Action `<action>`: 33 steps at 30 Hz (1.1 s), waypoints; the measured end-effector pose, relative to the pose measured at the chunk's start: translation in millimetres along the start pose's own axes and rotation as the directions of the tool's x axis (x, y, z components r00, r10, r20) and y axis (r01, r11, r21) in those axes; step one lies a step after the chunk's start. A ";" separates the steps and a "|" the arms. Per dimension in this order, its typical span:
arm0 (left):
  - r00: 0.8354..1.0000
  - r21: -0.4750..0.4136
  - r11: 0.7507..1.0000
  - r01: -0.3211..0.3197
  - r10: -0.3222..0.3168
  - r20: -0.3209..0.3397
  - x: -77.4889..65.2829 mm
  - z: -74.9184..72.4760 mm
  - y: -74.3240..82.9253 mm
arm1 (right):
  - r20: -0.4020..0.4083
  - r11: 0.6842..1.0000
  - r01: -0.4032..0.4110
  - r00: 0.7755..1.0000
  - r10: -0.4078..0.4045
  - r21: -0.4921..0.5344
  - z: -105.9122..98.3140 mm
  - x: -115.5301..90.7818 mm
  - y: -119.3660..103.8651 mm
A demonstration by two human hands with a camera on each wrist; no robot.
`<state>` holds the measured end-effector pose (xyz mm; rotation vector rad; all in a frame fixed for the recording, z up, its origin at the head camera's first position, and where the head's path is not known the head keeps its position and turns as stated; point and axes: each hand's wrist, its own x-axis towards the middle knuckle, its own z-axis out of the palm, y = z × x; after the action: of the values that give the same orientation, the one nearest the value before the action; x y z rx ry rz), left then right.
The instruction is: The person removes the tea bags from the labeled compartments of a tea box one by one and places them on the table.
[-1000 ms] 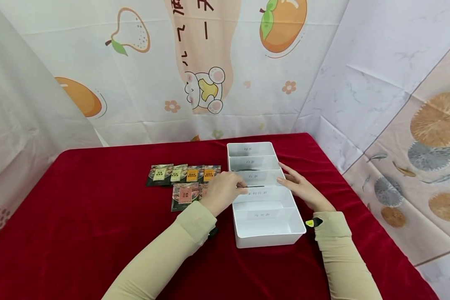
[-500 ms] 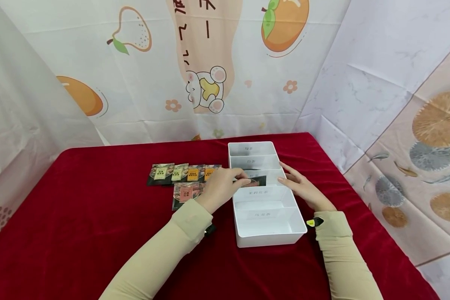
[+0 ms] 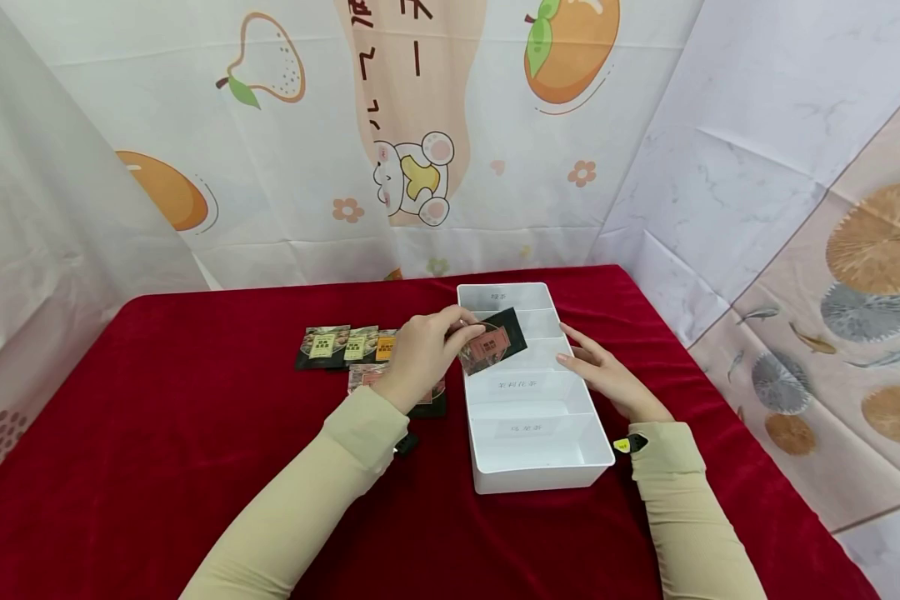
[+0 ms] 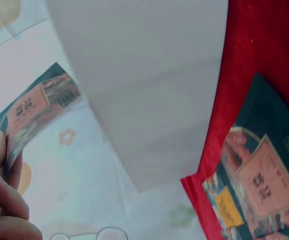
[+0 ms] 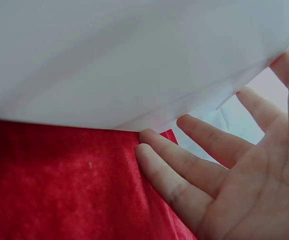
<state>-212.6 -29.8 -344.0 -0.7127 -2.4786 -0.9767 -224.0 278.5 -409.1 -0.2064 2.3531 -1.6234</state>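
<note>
My left hand (image 3: 429, 354) pinches a black tea packet with a pinkish-red label (image 3: 504, 340) between thumb and fingers. The packet is tilted above the middle compartments of a white divided box (image 3: 536, 480) and hides part of them. In the left wrist view the same packet (image 4: 37, 107) slants up out of the fingertips, beside the box's wall (image 4: 149, 90). My right hand (image 3: 607, 379) lies along the box's right side. Its fingers (image 5: 204, 137) are spread and extended, with tips at the box's outer wall (image 5: 134, 65) in the right wrist view.
Left of the box, several tea packets lie on the red cloth (image 3: 195, 433): green-labelled packets (image 3: 324, 343), an orange-labelled one (image 3: 385, 347) and pink-labelled ones (image 3: 363, 377), partly behind my left arm. The compartments carry printed labels. A patterned curtain (image 3: 307, 183) hangs behind the table.
The left hand has lifted the pink-labelled packet up out of the box's middle compartment and drawn it slightly left, turning its label into view. The right hand has stayed at the box's side.
</note>
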 end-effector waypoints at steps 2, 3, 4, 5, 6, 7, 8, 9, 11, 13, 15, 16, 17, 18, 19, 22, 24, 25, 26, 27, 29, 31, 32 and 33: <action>1.000 -0.026 1.000 0.015 -0.015 -0.001 0.9 -5.0 -1.3 | 0.001 1.000 0.001 1.000 -0.001 0.001 0.3 0.0 0.2; 1.000 -0.037 0.999 0.028 -0.028 0.002 1.1 -7.7 -1.9 | 0.000 1.000 0.001 1.000 -0.001 0.001 0.3 0.0 0.3; 0.999 -0.048 0.998 0.038 -0.038 0.005 1.3 -10.3 -2.7 | 0.001 1.000 0.001 1.000 -0.001 0.002 0.6 -0.1 0.3; 0.999 -0.059 0.997 0.050 -0.049 0.009 1.3 -13.1 -3.5 | 0.001 1.000 0.003 1.000 -0.003 0.004 0.7 -0.1 0.3; 0.998 -0.067 0.996 0.060 -0.059 0.014 1.1 -15.8 -4.2 | 0.002 1.000 0.004 1.000 -0.004 0.005 0.9 -0.3 0.3; 0.997 -0.075 0.995 0.072 -0.070 0.020 0.8 -18.5 -5.3 | 0.005 1.000 0.006 1.000 -0.006 0.007 1.1 -0.4 0.3; 0.996 -0.088 0.992 0.084 -0.082 0.026 0.5 -21.3 -6.0 | 0.006 1.000 0.007 1.000 -0.007 0.010 1.1 -0.5 0.4; 0.995 -0.100 0.990 0.099 -0.096 0.034 0.0 -24.1 -7.0 | 0.007 1.000 0.007 1.000 -0.007 0.012 1.1 -0.5 0.5; 0.992 -0.120 0.985 0.125 -0.120 0.046 -0.9 -29.2 -9.2 | 0.010 1.000 0.008 1.000 -0.008 0.021 1.3 -0.3 0.5; 0.989 -0.137 0.980 0.145 -0.138 0.057 -2.0 -34.4 -11.5 | 0.010 1.000 0.006 1.000 -0.006 0.025 1.3 0.0 0.7; 0.986 -0.151 0.975 0.162 -0.153 0.065 -3.2 -39.0 -13.9 | 0.009 1.000 0.005 1.000 -0.005 0.031 1.4 0.5 0.8; 0.985 -0.156 0.973 0.168 -0.159 0.069 -3.9 -41.1 -15.2 | 0.005 0.999 0.002 1.000 -0.002 0.033 1.5 0.7 0.8; 0.983 -0.161 0.971 0.178 -0.167 0.076 -4.8 -43.2 -16.6 | 0.005 0.999 0.003 1.000 -0.003 0.035 1.5 0.8 0.8; 0.981 -0.163 0.969 0.186 -0.174 0.082 -5.7 -45.3 -17.9 | 0.004 0.999 0.003 1.000 -0.003 0.035 1.3 0.8 0.9; 0.979 -0.164 0.967 0.196 -0.183 0.090 -6.8 -47.1 -19.5 | 0.005 0.999 0.004 1.000 -0.004 0.036 1.2 0.8 1.0; 0.971 -0.153 0.961 0.229 -0.213 0.113 -9.9 -52.6 -24.2 | 0.004 0.999 0.004 1.000 -0.005 0.034 1.2 0.5 1.1; 0.967 -0.143 0.960 0.240 -0.222 0.127 -11.7 -56.4 -27.5 | 0.007 0.999 0.008 1.000 -0.008 0.032 1.3 0.2 1.3; 0.966 -0.136 0.961 0.240 -0.223 0.133 -12.4 -58.3 -29.2 | 0.009 0.999 0.010 1.000 -0.010 0.030 1.4 0.1 1.4; 0.965 -0.132 0.962 0.240 -0.222 0.138 -12.8 -60.2 -30.8 | 0.008 0.999 0.011 1.000 -0.011 0.030 1.5 0.0 1.5; 0.964 -0.127 0.962 0.242 -0.223 0.145 -13.3 -62.3 -32.3 | 0.007 0.999 0.012 1.000 -0.012 0.031 1.6 -0.1 1.5; 0.963 -0.121 0.963 0.239 -0.219 0.159 -14.0 -66.3 -35.9 | 0.007 0.999 0.014 1.000 -0.014 0.033 1.8 0.0 1.8; 0.960 -0.103 0.965 0.240 -0.220 0.174 -14.4 -70.5 -39.2 | 0.006 0.999 0.015 1.000 -0.015 0.036 2.0 0.1 1.5; 0.958 -0.093 0.966 0.243 -0.223 0.182 -14.6 -72.5 -40.9 | 0.004 0.999 0.012 1.000 -0.013 0.038 2.1 0.2 1.5; 0.956 -0.079 0.967 0.243 -0.225 0.191 -14.7 -74.5 -42.6 | 0.002 0.999 0.011 1.000 -0.011 0.039 2.1 0.2 1.5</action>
<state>-213.7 -114.2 -322.5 -0.5689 -2.7365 -1.1770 -223.5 277.0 -411.2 -0.2135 2.3202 -1.6713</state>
